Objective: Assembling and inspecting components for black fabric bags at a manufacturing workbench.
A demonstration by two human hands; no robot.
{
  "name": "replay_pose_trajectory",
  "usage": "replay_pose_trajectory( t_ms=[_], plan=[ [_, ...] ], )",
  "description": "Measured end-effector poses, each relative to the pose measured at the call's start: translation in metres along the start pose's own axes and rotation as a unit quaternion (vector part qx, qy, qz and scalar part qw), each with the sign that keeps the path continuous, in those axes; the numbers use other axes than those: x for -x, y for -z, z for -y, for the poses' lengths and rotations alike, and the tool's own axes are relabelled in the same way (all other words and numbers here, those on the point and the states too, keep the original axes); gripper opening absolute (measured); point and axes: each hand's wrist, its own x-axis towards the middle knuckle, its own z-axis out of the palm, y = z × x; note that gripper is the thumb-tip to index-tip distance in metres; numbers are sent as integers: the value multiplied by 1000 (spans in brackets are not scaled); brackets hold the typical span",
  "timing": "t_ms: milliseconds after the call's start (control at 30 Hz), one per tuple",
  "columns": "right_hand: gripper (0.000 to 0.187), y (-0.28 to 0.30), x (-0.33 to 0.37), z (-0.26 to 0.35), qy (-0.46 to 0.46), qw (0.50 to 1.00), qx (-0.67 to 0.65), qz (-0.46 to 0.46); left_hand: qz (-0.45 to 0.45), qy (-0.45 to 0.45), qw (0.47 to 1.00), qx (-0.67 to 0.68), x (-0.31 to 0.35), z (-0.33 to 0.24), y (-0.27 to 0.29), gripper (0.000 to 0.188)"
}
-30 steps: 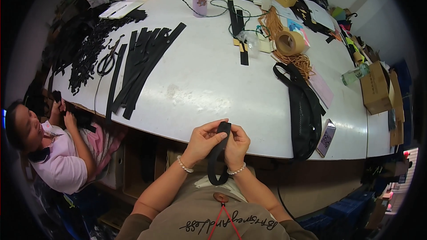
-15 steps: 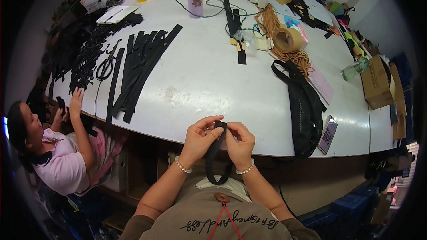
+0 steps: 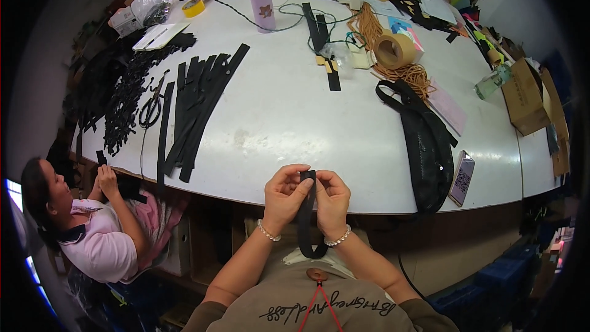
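In front of my body, at the near edge of the table, both hands pinch the top of one black fabric strip (image 3: 305,224). It hangs down in a loop toward my lap. The thumb and fingers of my left hand (image 3: 285,195) close on its upper end, the thumb lying across the front. Against the other side of the same end, my right hand (image 3: 332,201) also has its fingertips closed. My palms hide what is behind the strip. Similar long black strips (image 3: 200,107) lie fanned out on the table to the left.
Scissors (image 3: 150,107) and a heap of small black pieces (image 3: 120,114) lie at left, where a co-worker (image 3: 101,233) sits holding a small black piece. Rightward are a black bag (image 3: 425,154), a phone (image 3: 462,178), brown tape (image 3: 393,52) and a bottle (image 3: 493,81). A lilac flask (image 3: 262,9) stands far back.
My hands keep hold of the strip, almost unmoved, while the view has shifted slightly. The co-worker's raised hand has come down to join the other at the small black piece.
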Motion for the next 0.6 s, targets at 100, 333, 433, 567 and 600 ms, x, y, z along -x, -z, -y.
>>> replay_pose_trajectory(
  t_ms=[100, 333, 433, 567, 600],
  plan=[
    [9, 0, 3, 1, -27, 999, -41, -13, -5, 10, 1000, -21, 0, 0, -2, 25],
    [10, -2, 4, 1, -41, 996, -65, -33, 2, 51, 999, -17, 1, -2, 0, 20],
    [10, 1, 4, 0, -52, 995, -73, -30, 11, 54, 998, -5, 1, -3, 1, 20],
    [14, 16, 2, 17, -32, 998, 47, 20, 5, 68, 998, -13, 10, -9, -1, 20],
    [16, 18, 2, 26, 9, 991, 132, 28, 5, 60, 998, -18, 14, -10, 1, 20]
  ],
)
